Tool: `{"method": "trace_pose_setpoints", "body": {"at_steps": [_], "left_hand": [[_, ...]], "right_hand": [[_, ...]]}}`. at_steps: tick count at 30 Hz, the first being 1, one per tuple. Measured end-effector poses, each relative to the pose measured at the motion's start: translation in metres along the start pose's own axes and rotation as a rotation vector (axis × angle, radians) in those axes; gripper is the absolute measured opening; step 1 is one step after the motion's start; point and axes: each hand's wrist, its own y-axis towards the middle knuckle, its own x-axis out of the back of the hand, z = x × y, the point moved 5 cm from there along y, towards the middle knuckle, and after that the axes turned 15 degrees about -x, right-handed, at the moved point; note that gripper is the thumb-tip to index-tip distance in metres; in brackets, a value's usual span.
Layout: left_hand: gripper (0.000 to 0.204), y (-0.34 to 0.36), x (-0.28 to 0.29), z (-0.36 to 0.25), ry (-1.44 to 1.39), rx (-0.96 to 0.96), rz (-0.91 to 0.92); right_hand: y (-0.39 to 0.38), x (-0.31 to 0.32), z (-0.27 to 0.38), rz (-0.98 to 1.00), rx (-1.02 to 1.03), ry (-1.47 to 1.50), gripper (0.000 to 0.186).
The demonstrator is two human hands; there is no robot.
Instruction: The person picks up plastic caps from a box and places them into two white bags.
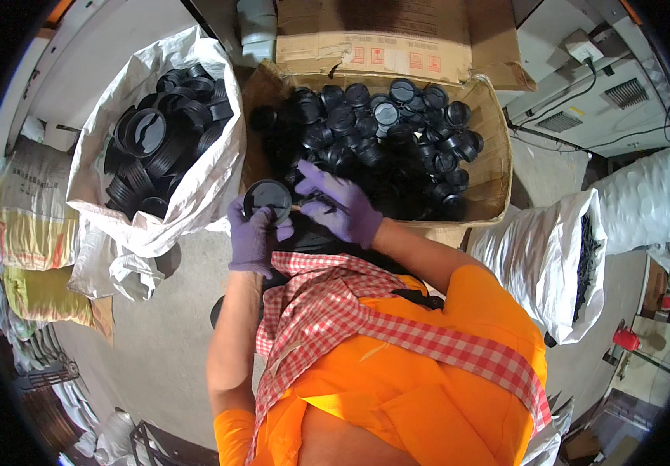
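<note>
My left hand point(253, 241), in a purple glove, grips a round black plastic lid point(269, 194) by its lower edge, held tilted up near the front of the cardboard box point(498, 155). My right hand point(333, 206), also gloved in purple, is just right of the lid, index finger raised and other fingers curled around something small and thin that I cannot make out. The box holds a heap of black lids point(358, 132). Left of it, a white woven sack point(94, 186) is full of black ribbed rings or lids point(187, 124).
More white sacks point(513, 264) lie at the right. Stacked bags point(32, 225) stand at the far left. Cardboard flaps point(381, 46) rise behind the box. A power adapter point(583, 48) with hanging cables is on the right panel. Grey floor point(164, 349) shows around me.
</note>
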Motion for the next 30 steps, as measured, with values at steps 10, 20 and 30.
{"method": "trace_pose_setpoints", "body": {"at_steps": [10, 20, 30], "left_hand": [[0.035, -0.039, 0.029, 0.007, -0.173, 0.282, 0.216], [0.022, -0.052, 0.016, -0.089, 0.498, -0.501, 0.752], [0.053, -0.068, 0.012, -0.008, -0.483, -0.018, 0.355]], "right_hand": [[-0.011, -0.032, -0.009, 0.514, 0.039, -0.231, 0.025], [-0.031, -0.052, 0.026, 1.202, -0.629, 0.278, 0.022], [0.009, -0.032, 0.053, 0.220, 0.457, 0.015, 0.015]]}}
